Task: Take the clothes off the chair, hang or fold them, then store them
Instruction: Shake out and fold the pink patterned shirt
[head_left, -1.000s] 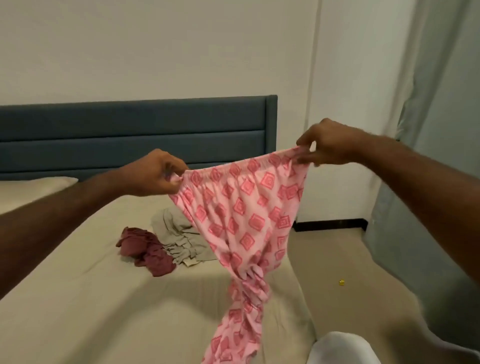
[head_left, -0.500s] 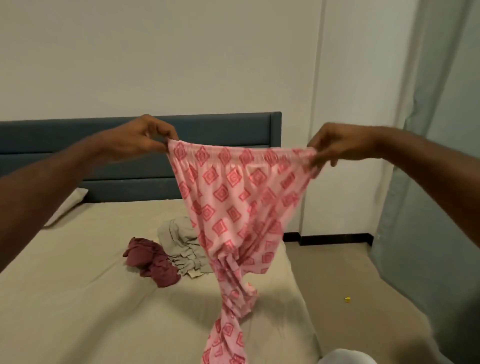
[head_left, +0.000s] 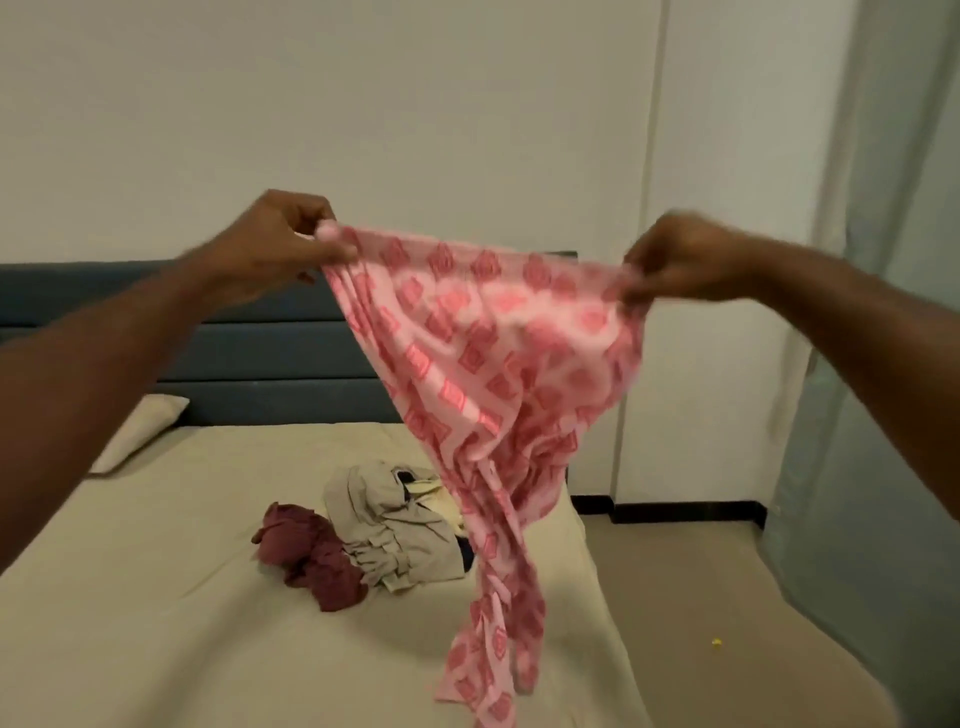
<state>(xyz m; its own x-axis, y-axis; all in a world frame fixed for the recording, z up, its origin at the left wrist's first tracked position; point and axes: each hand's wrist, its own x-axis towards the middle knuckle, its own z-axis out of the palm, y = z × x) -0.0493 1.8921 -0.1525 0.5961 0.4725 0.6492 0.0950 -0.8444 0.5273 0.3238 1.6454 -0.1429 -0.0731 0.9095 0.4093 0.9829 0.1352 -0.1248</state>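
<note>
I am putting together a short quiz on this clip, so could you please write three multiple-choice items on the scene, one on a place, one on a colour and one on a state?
1. Where does the maroon garment lie?
A. On the floor
B. On the bed, beside the beige garment
C. On the pillow

2. What colour is the headboard?
A. Dark blue-grey
B. White
C. Red

3. How is the pink patterned garment held?
A. Folded flat on the bed
B. Draped over one arm
C. Pinched at its top edge by both hands, hanging down

Answers:
1 B: the maroon garment lies crumpled on the bed, touching the beige garment.
2 A: the headboard behind the bed is dark blue-grey.
3 C: the left hand and right hand each pinch a top corner of the pink patterned garment, which hangs in the air.
</note>
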